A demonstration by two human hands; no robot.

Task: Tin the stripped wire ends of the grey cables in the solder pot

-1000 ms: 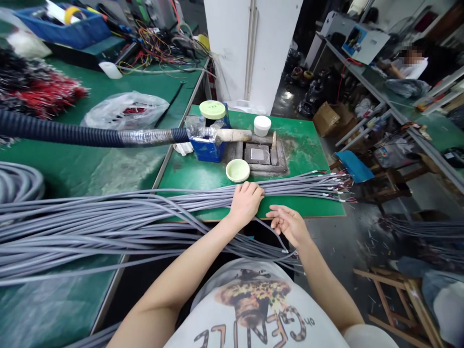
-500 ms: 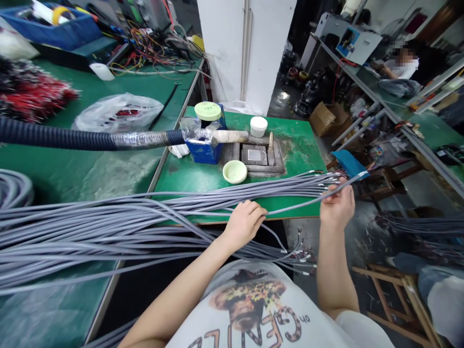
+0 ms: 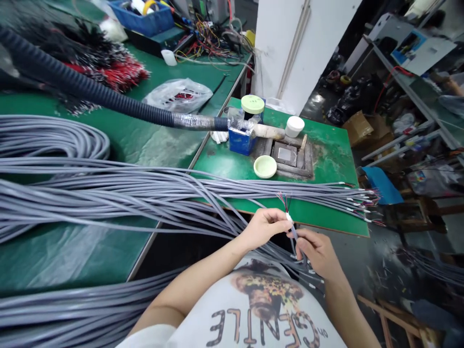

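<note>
Both hands meet at one grey cable (image 3: 294, 233) in front of the chest. My left hand (image 3: 266, 227) pinches it near its white-wrapped end, where thin red and dark wires (image 3: 284, 200) fan out upward. Just to the right, my right hand (image 3: 315, 251) has its thumb and fingers closed on the same cable lower down. Beyond the hands, a long bundle of grey cables (image 3: 232, 187) lies across the green table (image 3: 335, 166), its wire ends at the right. More cable ends hang below the hands.
A black hose (image 3: 137, 108) ends near a blue container (image 3: 241, 140). Around a framed metal pot (image 3: 286, 153) stand a pale green dish (image 3: 265, 166) and a white tub (image 3: 295, 126). Coiled cables (image 3: 79, 137) lie at left; a wooden stool (image 3: 391, 319) is at lower right.
The view has turned right. My right hand has come in from the far right beside my left hand, and the held cable end now points up between them.
</note>
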